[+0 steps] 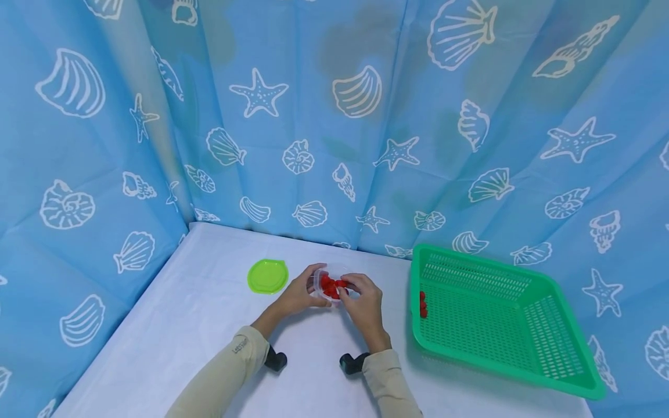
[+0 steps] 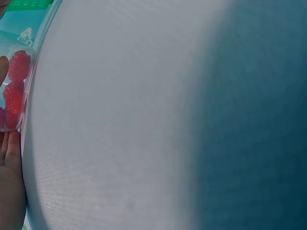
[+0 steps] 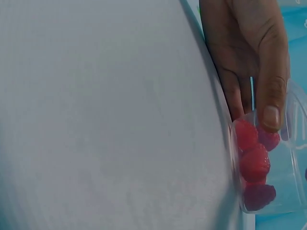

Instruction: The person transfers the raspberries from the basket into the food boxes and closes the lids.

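Observation:
A clear plastic container holds several red raspberries; it tilts towards me over the middle of the table. My left hand grips it from the left side, with the thumb on the near side and fingers round the back. In the right wrist view that left hand shows its thumb over the rim. At the container's mouth, my right hand has its thumb and bent fingers on a raspberry; part of this contact is hidden. The right hand is out of sight in the right wrist view.
A bright green lid lies on the white table, left of the container. To the right stands a green plastic basket with several red berries by its left wall. A blue shell-print curtain borders the table's back and left.

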The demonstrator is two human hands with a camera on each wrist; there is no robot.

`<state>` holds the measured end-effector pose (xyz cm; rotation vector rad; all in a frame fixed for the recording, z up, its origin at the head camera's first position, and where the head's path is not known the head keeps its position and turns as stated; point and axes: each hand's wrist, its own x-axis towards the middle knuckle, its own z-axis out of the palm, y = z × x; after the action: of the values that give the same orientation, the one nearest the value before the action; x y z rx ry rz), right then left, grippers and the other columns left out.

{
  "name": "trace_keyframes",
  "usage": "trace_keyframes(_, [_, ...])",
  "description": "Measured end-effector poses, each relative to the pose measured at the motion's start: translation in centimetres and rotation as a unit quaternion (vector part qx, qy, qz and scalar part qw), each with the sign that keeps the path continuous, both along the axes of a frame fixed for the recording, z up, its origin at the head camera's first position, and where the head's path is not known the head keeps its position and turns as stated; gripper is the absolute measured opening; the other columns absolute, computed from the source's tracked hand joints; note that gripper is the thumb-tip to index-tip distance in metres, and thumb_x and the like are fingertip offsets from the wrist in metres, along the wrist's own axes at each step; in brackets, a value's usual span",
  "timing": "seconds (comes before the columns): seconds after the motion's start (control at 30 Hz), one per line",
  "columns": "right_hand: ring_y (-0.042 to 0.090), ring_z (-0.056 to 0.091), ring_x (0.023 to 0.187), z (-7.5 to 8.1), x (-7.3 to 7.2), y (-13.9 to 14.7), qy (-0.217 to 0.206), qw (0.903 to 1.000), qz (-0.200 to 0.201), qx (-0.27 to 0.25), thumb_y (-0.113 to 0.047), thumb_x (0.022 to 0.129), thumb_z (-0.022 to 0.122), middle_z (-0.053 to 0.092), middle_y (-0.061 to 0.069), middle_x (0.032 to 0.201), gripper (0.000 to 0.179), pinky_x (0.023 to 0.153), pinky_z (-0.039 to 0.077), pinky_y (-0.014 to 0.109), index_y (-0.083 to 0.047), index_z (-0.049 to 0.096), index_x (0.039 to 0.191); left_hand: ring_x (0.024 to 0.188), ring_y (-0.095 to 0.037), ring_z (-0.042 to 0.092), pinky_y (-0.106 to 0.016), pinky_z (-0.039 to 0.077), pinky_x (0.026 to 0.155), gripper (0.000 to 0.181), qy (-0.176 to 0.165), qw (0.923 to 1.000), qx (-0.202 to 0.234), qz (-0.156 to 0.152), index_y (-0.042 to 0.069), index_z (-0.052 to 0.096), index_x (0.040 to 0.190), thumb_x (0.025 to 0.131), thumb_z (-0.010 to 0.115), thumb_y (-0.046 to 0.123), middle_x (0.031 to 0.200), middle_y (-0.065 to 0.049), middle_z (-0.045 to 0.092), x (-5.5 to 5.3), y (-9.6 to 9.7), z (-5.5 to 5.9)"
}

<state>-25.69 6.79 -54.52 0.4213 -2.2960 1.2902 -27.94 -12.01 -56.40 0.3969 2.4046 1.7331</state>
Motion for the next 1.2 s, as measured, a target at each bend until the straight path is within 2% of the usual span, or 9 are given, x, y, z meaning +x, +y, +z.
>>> trace_keyframes(0.27, [0.013,0.068,0.092,0.4,0.1,0.3,-0.013,0.9994,0.014,0.029,-0.002,0.075,0.083,0.068,0.000,0.102,0.030,0.081,0.056,0.029,-0.010,0.074,0.103,0.132,-0.030,0.045,-0.039,0.043,0.103,0.093,0.004,1.0000,-0.006,0.001,0.020,0.035,0.149,0.072,0.087,0.018,0.143,-0.006,0.048,0.0,0.1,-0.4])
trace_keyframes(0.53, [0.012,0.067,0.092,0.9,0.4,0.0,-0.052,0.9971,-0.008,0.055,-0.006,0.075,0.083,0.067,-0.001,0.104,0.031,0.083,0.055,0.027,-0.011,0.074,0.105,0.133,-0.030,0.044,-0.039,0.044,0.102,0.093,0.008,0.9999,-0.007,-0.004,0.018,0.034,0.149,0.073,0.087,0.016,0.144,-0.005,0.047,0.0,0.3,-0.4])
trace_keyframes(0.87, [0.013,0.067,0.093,1.2,0.5,-0.2,-0.063,0.9964,-0.018,0.054,-0.006,0.075,0.084,0.067,-0.001,0.104,0.031,0.083,0.055,0.028,-0.012,0.074,0.103,0.134,-0.031,0.044,-0.040,0.045,0.102,0.094,0.002,0.9999,-0.010,0.001,0.020,0.034,0.149,0.072,0.087,0.015,0.145,-0.005,0.045,0.1,0.3,-0.2])
trace_keyframes(1.07, [0.015,0.068,0.095,1.4,0.1,-0.2,-0.082,0.9953,-0.008,0.050,-0.006,0.077,0.082,0.066,0.000,0.105,0.030,0.083,0.055,0.030,-0.009,0.073,0.105,0.134,-0.032,0.043,-0.041,0.045,0.102,0.094,0.002,0.9999,-0.009,0.005,0.020,0.034,0.149,0.072,0.088,0.017,0.145,-0.006,0.045,0.1,0.1,0.0])
trace_keyframes(1.2, [0.016,0.068,0.095,2.1,0.0,-0.1,-0.094,0.9943,0.000,0.050,-0.006,0.077,0.082,0.066,0.001,0.106,0.030,0.082,0.056,0.032,-0.009,0.073,0.106,0.134,-0.032,0.043,-0.041,0.044,0.102,0.094,-0.003,0.9999,-0.009,0.006,0.019,0.034,0.149,0.072,0.087,0.017,0.145,-0.007,0.046,0.2,0.0,0.1])
